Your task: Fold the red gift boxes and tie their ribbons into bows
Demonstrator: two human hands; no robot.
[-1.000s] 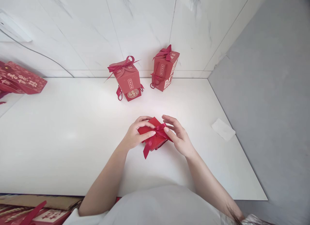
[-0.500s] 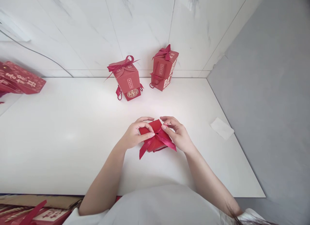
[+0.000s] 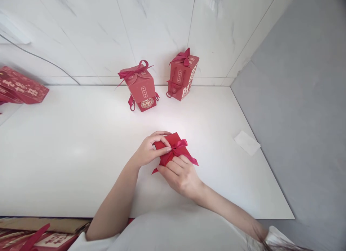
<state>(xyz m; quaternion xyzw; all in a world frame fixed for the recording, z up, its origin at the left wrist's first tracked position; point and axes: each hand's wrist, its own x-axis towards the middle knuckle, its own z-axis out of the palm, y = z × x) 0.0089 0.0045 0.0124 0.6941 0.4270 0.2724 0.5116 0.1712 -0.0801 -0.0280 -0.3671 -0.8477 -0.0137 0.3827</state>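
A small red gift box [image 3: 173, 137] sits in front of me with a satin ribbon [image 3: 182, 144] across its top. One loop of the ribbon stands up right of the knot. Its right tail hangs over the box's edge, and the left tail pokes out beyond my right thumb. My left hand [image 3: 151, 148] pinches the ribbon at the knot with thumb and forefinger, its other fingers round the box's far left side. Curled over the near side of the box, my right hand [image 3: 181, 174] is closed on the ribbon's left part; its fingertips are hidden.
Two taller red gift boxes with bows, one left [image 3: 141, 87] and one right [image 3: 182, 76], stand by the wall. A white paper [image 3: 247, 143] lies near the table's right edge. Red packages [image 3: 25, 87] are at far left, and more red bags [image 3: 54, 240] below the front edge.
My right hand has left the ribbon's right side and come round to the near side of the box. A loop now shows where it was. My left hand keeps its pinch.
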